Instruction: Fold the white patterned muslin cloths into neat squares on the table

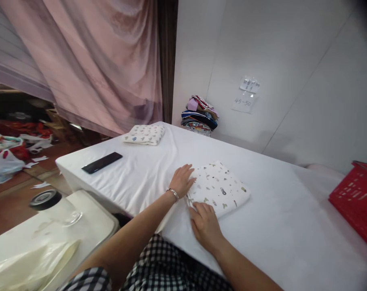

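Note:
A folded white cloth (218,186) with small printed motifs lies flat on the white-covered table in front of me. My left hand (182,180) rests at its left edge, fingers stretched out and touching it. At the near corner of the same cloth lies my right hand (206,226), its fingers laid over the edge and the thumb apart from them. Neither hand lifts the cloth. Another folded printed cloth (144,134) sits at the table's far left, and a black phone-like slab (102,162) lies nearer, along the left side.
The white tablecloth (271,226) reaches to the wall, where a stack of folded fabrics (200,117) stands. A red plastic basket (355,202) is at the right. Lower left, a clear jar with a black lid (45,199) and a pale plastic bag (34,264) occupy a side surface.

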`<state>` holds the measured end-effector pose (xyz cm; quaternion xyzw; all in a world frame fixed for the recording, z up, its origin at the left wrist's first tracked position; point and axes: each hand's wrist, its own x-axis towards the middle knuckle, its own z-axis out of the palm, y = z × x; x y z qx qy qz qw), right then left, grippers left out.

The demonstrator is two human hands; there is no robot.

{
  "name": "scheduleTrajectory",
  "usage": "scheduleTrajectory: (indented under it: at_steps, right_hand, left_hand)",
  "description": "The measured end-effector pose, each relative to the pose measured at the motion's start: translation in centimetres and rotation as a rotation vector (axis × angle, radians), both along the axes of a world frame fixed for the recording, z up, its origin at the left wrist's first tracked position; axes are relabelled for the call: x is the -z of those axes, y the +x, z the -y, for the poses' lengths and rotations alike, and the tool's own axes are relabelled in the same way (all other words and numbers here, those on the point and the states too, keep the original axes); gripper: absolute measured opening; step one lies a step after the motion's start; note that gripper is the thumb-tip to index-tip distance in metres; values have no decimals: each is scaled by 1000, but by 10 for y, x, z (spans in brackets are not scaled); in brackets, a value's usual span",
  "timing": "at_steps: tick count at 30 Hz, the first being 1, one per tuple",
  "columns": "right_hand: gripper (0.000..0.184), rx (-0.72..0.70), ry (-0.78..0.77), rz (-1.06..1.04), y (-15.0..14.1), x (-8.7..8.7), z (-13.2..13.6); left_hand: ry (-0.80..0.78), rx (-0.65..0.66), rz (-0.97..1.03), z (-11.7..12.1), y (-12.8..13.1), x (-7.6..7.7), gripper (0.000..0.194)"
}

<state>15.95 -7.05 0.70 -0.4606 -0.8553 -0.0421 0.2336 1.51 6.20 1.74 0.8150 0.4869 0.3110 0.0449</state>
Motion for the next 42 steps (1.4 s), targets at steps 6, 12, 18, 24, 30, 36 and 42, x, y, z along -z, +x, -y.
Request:
scheduleTrajectory:
  at_steps: [6,12,18,24,30,36,42]
  right_hand:
    - [32,-19,-8,-38,0,-5,0]
    - [30,-24,-24,-65,-1,-8,0]
    - [23,-43,-81,-212,5,-15,-4]
    - [30,17,-46,-291,18,-47,-48]
    - [54,309,-293,38,34,-30,-101]
    - [58,309,-463,90,39,-1,-115]
    - [58,405,-363,99,41,-15,-163]
  left_hand:
    - [-195,35,-91,-6,0,21,37]
    - [-174,31,-52,-7,-1,26,36]
    - [-158,29,-38,-8,-1,29,36]
    - [-175,30,-35,-8,0,29,37]
    - [-188,19,-34,-6,0,27,36]
    - [-159,33,-25,-6,0,28,35]
    - [-163,45,-13,-7,-1,31,35]
